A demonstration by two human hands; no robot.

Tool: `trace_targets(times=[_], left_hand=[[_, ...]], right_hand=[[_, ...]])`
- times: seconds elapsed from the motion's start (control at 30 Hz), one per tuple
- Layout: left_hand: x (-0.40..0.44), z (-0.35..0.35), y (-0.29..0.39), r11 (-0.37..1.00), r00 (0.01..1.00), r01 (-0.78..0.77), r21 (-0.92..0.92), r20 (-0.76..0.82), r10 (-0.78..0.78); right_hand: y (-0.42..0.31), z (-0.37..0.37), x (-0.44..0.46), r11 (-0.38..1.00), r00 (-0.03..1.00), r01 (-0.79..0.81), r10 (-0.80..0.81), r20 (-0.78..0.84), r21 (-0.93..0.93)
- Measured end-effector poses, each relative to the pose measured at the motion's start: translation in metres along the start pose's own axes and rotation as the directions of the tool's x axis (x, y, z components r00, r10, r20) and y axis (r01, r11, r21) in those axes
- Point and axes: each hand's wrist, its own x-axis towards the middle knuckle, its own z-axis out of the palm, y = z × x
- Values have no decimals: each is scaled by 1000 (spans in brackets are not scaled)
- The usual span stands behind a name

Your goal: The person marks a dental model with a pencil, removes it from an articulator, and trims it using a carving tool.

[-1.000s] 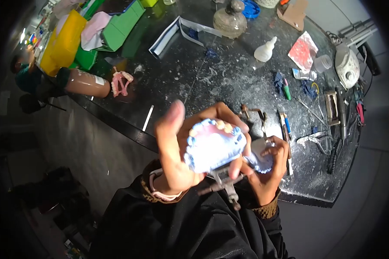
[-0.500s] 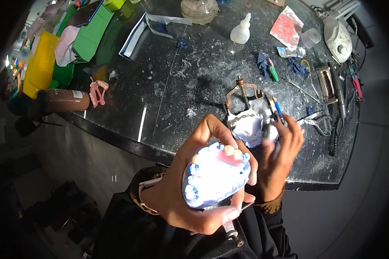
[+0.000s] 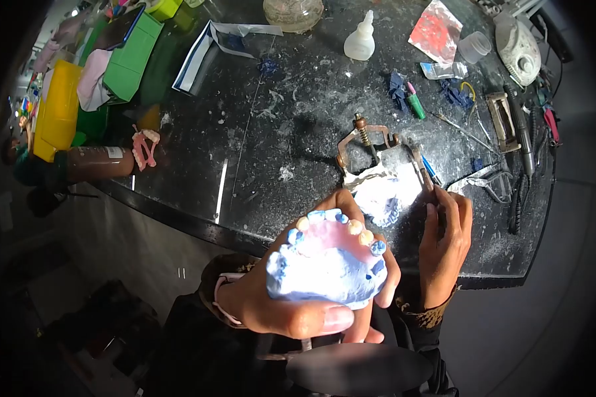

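Observation:
My left hand [image 3: 311, 308] is wrapped round a pale blue-white dental cast [image 3: 324, 278], tilted so its teeth face up. Pink wax and several cream-coloured teeth [image 3: 355, 227] sit along its arch, with blue marks on others. By the table's front edge, my right hand [image 3: 447, 235] has its thumb and fingertips closed at the near end of a slim metal tool [image 3: 419, 165]. A blue pen-like stick [image 3: 432, 170] lies beside that tool. Just left of them is a brown metal articulator [image 3: 364, 135] with a second white cast [image 3: 381, 198], brightly lit.
Pliers [image 3: 490, 182], a handpiece [image 3: 522, 152] and a green-capped marker [image 3: 415, 106] lie at the right. Farther back stands a white dropper bottle [image 3: 359, 40]. A pink denture frame [image 3: 146, 149], a brown bottle [image 3: 102, 162] and green and yellow bins [image 3: 56, 109] are at the left.
My left hand has tilted the cast, so its front teeth now show more. My right hand has moved right and come to the near end of the slim tool.

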Motion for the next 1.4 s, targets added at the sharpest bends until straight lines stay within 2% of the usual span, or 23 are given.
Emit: trace_targets(times=[0.07,0.27,0.4,0.6,0.7,0.9,1.0,1.07,1.17,1.23,1.33,1.4], left_hand=[[0,10,1,999,994,28,-25,-101,-31],[3,8,7,985,991,126,-116,-27,-130],[7,-1,2,970,992,96,-222,96,-77],[7,2,10,958,981,190,-213,87,-175],[10,-2,12,944,967,239,-228,146,-209],[12,-5,11,954,969,220,-204,162,-188],[14,-5,10,973,977,179,-147,144,-158],[11,3,11,985,986,165,-58,-9,-166],[11,11,6,991,987,93,98,-144,-78],[12,12,2,989,981,25,146,-195,4],[14,9,-9,940,956,-72,333,-246,160],[15,11,-10,908,934,-69,413,-292,204]], right_hand=[[-1,0,0,999,1000,-13,14,-11,36],[-2,1,2,992,999,-3,10,-51,124],[-2,2,4,989,998,8,1,-61,145],[1,5,4,986,998,14,-4,-61,164],[2,6,5,985,998,22,-10,-67,168],[3,5,6,982,997,31,-19,-69,184],[0,1,7,981,997,27,-12,-75,193],[-2,-3,7,979,996,32,-15,-87,202],[-8,-10,5,974,989,62,-30,-146,218],[-14,-21,2,955,972,163,-112,-208,246],[-17,-31,-1,896,898,353,-244,-367,268],[-18,-47,-1,874,886,428,-355,-298,232]])
